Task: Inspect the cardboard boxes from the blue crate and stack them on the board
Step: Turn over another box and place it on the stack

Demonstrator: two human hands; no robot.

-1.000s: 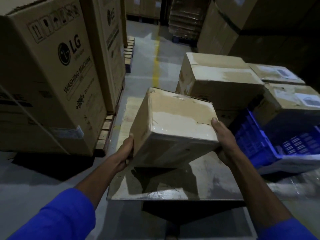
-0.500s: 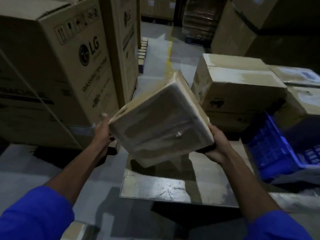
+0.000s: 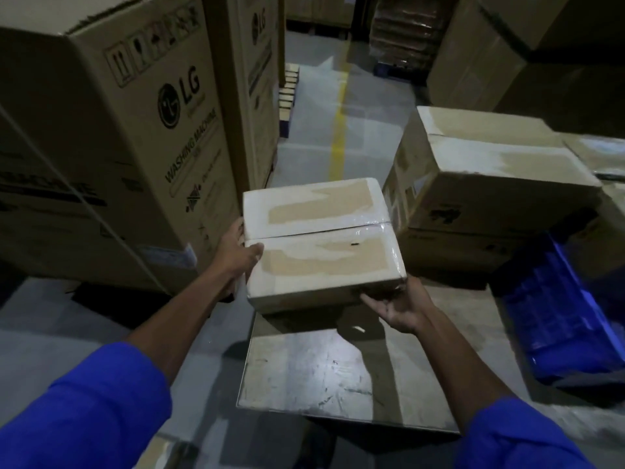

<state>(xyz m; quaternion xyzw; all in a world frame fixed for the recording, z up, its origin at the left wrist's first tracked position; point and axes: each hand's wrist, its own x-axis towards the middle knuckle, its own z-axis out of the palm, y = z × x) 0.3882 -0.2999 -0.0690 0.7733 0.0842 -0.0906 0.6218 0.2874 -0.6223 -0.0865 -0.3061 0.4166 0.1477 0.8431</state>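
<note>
A small tan cardboard box wrapped in clear tape, its top seam running side to side, is held in the air between both hands, above the far part of a flat, scuffed grey board that lies on the floor. The left hand grips the box's left edge, thumb laid over the top face and fingers hidden down the side. The right hand supports the near right corner from beneath, palm turned up and fingers curled under the bottom edge; how far those fingers reach under the box cannot be told, since that part is in shadow. Both forearms lead back to bright blue sleeves at the bottom of the view.

Just beyond the right hand, a larger taped brown cardboard box rests on another like it, close beside the held box. To the right of the right hand sits a blue slatted plastic crate, tilted, with more cartons behind it in the dark. Left of the left hand stands a tall brown washing-machine carton printed with an LG logo, a second tall carton just past it. Ahead, between the stacks, a grey concrete floor carries a yellow painted line running away from the hands.
</note>
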